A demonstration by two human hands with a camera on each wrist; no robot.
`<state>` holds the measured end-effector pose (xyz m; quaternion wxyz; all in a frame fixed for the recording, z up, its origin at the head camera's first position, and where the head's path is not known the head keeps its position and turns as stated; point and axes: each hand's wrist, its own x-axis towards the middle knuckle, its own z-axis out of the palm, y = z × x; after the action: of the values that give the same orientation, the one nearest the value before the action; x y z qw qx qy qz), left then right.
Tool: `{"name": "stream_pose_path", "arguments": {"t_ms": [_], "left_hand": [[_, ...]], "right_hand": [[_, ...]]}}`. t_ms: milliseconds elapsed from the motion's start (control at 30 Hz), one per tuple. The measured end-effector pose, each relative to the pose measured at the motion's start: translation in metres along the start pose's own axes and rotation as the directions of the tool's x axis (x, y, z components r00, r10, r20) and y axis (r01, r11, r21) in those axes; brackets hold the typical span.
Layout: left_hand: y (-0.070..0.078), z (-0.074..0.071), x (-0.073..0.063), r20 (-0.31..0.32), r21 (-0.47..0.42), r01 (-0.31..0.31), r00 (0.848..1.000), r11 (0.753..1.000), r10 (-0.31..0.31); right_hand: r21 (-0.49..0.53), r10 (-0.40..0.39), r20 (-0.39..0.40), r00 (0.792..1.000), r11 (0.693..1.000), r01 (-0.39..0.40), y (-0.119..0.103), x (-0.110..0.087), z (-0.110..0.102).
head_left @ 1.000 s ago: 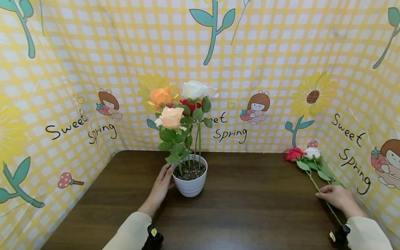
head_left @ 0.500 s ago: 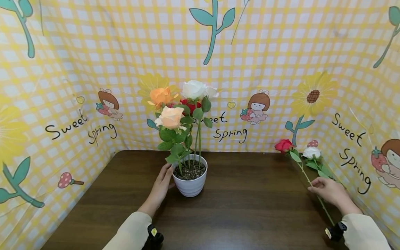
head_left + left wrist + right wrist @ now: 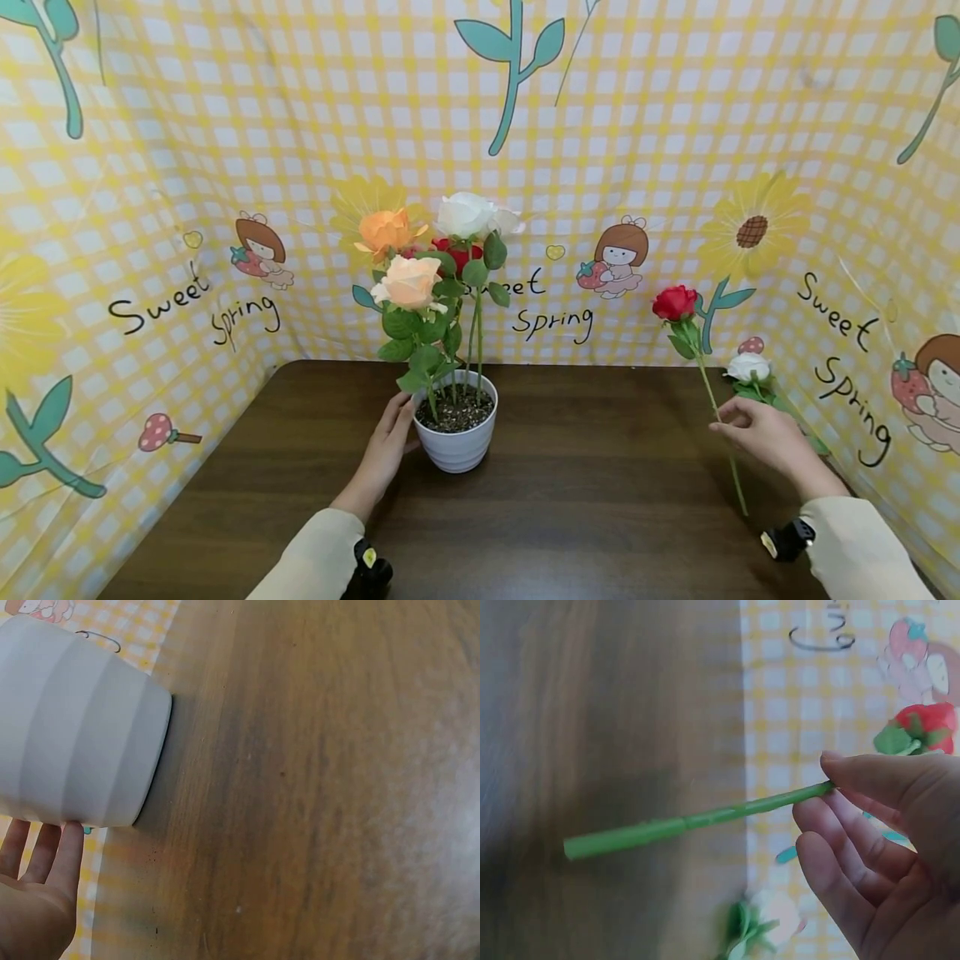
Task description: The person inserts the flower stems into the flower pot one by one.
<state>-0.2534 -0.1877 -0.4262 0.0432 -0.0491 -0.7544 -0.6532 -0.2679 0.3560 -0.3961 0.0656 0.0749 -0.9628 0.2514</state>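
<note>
On the table's right side my right hand (image 3: 768,433) pinches the green stem of a red rose (image 3: 675,303) between thumb and fingers. The rose leans up and left, its bloom high and the stem's cut end (image 3: 574,848) sticking out below the hand. My left hand (image 3: 386,442) rests its fingertips against the left side of a white ribbed pot (image 3: 457,450). Those fingers (image 3: 66,862) look fairly straight in the left wrist view. Soil fills the pot, and several roses stand in it, among them a peach rose (image 3: 408,282), an orange rose (image 3: 386,232) and a white rose (image 3: 465,215).
Another white rose (image 3: 748,367) lies on the table at the right, partly behind my right hand. The dark wooden table (image 3: 585,467) is enclosed at the back and sides by a yellow checked cloth (image 3: 637,125).
My right hand has lifted the red rose off the table beside the white one and moved it left, its bloom rising. My left hand and the pot have stayed in place.
</note>
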Motion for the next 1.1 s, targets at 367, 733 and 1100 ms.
{"name": "stream_pose_path", "arguments": {"t_ms": [367, 733, 1100], "left_hand": [[-0.032, -0.003, 0.014, -0.016, 0.017, -0.01, 1.0, 1.0, 0.01], [-0.019, -0.002, 0.008, 0.0, 0.011, 0.013, 1.0, 1.0, -0.013], [-0.023, -0.001, 0.012, -0.016, 0.03, -0.005, 1.0, 1.0, 0.005]], "right_hand": [[0.101, -0.126, -0.068, 0.99, 0.986, 0.132, -0.042, 0.014, 0.007], [0.147, -0.224, -0.109, 0.968, 0.96, 0.239, -0.085, 0.024, 0.015], [0.262, -0.278, -0.128, 0.952, 0.916, 0.303, -0.125, 0.034, 0.03]]}}
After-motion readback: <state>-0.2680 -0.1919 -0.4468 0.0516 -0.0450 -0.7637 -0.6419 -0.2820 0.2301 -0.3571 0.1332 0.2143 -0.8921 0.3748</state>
